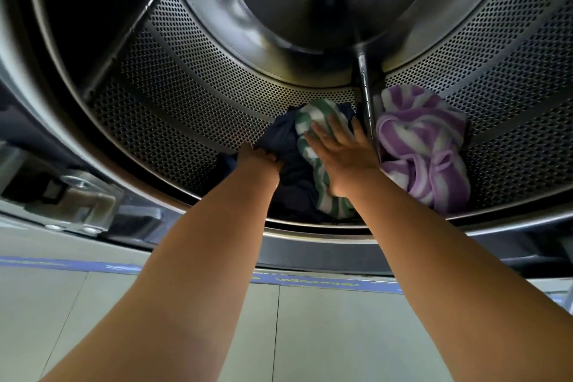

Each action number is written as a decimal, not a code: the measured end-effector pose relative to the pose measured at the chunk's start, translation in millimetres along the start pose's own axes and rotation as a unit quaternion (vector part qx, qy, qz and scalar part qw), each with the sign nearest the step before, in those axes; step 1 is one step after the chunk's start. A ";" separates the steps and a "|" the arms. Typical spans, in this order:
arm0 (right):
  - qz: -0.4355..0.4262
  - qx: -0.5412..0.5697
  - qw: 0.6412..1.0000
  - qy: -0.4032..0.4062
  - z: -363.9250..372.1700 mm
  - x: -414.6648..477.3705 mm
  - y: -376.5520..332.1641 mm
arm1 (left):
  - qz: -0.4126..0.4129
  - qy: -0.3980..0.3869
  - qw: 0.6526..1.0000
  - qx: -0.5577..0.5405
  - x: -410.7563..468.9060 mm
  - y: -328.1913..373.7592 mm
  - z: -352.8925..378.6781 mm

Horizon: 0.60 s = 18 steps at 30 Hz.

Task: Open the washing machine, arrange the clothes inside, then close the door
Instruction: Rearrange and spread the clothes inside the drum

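Note:
The washing machine stands open and I look straight into its perforated steel drum [192, 121]. On the drum floor lie a dark navy garment [291, 177], a green-and-white striped cloth [310, 116] and a purple-and-white striped cloth [424, 146]. My left hand [259, 161] is curled into the navy garment and grips it. My right hand [339, 153] lies flat with fingers spread on the green-striped cloth. A drum paddle [366, 96] separates these from the purple cloth on the right.
The door hinge and latch hardware [83, 198] sit on the machine's front at lower left. The rubber door rim [310, 245] runs under my forearms. Below is a tiled floor with a blue tape line [71, 263]. The door itself is out of view.

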State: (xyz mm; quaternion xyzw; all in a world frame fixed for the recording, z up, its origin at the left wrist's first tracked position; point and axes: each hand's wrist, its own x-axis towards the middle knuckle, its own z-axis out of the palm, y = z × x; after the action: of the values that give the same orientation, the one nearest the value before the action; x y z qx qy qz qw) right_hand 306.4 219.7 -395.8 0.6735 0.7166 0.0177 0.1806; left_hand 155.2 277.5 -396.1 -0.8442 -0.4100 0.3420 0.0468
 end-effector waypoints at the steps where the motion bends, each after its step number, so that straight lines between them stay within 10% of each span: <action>1: 0.000 -0.004 1.000 -0.021 1.3 2.8 0.0 | -0.009 0.008 0.999 -0.052 0.3 1.0 0.9; 9: 0.057 0.007 0.994 -0.088 9.6 8.7 -9.3 | -0.175 -0.127 0.975 0.048 -3.3 -23.5 -8.7; 18: 0.061 0.136 0.989 0.019 -1.3 -14.9 2.9 | -0.143 -0.029 0.989 -0.032 -26.2 -15.2 4.5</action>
State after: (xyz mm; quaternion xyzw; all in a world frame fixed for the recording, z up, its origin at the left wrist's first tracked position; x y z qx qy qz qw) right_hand 309.3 205.8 -390.2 0.7341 0.6728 -0.0559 0.0725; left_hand 131.1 267.7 -379.9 -0.7679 -0.5381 0.3429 0.0561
